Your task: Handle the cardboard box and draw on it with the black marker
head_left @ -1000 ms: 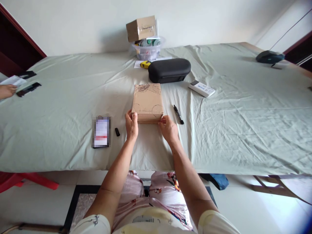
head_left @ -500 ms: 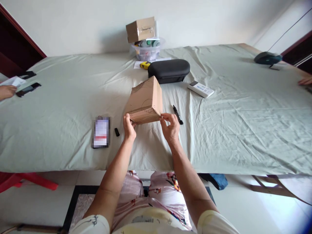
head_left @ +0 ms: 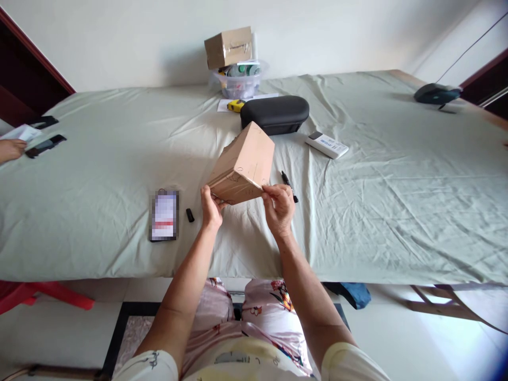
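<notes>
A brown cardboard box (head_left: 248,164) with dark pen marks is tilted above the table between my hands. My left hand (head_left: 212,207) grips its near left corner, thumb on the side and fingers partly hidden beneath. At the near right corner, my right hand (head_left: 278,207) pinches the edge between thumb and fingers. A black marker (head_left: 288,181), uncapped, lies just behind my right hand and is partly covered by it. Left of my left hand rest a small black cap (head_left: 190,215) and a phone (head_left: 164,216) with a blurred screen.
Behind the box sit a black zip case (head_left: 274,114), a yellow tape measure (head_left: 236,106) and a white box-shaped device (head_left: 327,145). A plastic tub (head_left: 240,84) with another carton (head_left: 229,46) stands by the wall. At far left, another person's hand (head_left: 11,150) holds paper near a dark phone (head_left: 46,146).
The box has turned in my hands, so its right-hand face now shows more broadly. My hands keep nearly the same places. Another person's hand at the far right has mostly left the view.
</notes>
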`<state>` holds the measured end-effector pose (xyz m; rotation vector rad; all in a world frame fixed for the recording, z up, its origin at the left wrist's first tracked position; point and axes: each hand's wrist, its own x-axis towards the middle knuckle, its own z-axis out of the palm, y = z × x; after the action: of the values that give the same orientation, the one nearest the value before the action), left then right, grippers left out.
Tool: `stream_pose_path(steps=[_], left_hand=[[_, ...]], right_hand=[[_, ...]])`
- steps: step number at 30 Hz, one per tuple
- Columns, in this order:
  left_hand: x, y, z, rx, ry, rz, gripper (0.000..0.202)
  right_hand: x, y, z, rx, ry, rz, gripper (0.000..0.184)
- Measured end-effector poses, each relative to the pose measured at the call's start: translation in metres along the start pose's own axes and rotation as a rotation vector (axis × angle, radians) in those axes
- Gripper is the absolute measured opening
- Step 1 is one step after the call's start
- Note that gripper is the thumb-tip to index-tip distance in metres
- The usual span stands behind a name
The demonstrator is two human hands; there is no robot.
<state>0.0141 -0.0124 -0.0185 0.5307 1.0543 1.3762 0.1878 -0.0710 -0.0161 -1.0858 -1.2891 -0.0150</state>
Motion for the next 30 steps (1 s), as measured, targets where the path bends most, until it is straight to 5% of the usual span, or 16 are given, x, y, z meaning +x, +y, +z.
stream_pose_path(steps=[7, 11, 14, 17, 24, 30], left_hand=[[0.004, -0.002, -0.006, 0.258, 0.059, 0.129, 0.048], [0.003, -0.007, -0.010, 0.680, 0.093, 0.558, 0.046], [-0.005, -0.015, -0.009, 0.877, -0.005, 0.905, 0.072], [-0.014, -0.022, -0.005, 0.991, -0.080, 1.093, 0.094], [-0.018, -0.022, -0.001, 1.091, -0.139, 1.225, 0.122], [-0.016, -0.022, -0.001, 1.055, -0.117, 1.187, 0.111]], right_hand=[[0.000, -0.007, 0.000, -0.001, -0.032, 0.021, 0.012], [0.000, -0.009, 0.003, 0.002, -0.021, -0.058, 0.010], [-0.001, -0.010, 0.005, 0.013, -0.038, -0.073, 0.011], [-0.003, -0.009, 0.006, 0.049, -0.034, -0.083, 0.012], [-0.005, -0.012, 0.007, 0.078, -0.081, -0.019, 0.008], [-0.008, -0.016, 0.009, 0.082, -0.109, -0.056, 0.009]])
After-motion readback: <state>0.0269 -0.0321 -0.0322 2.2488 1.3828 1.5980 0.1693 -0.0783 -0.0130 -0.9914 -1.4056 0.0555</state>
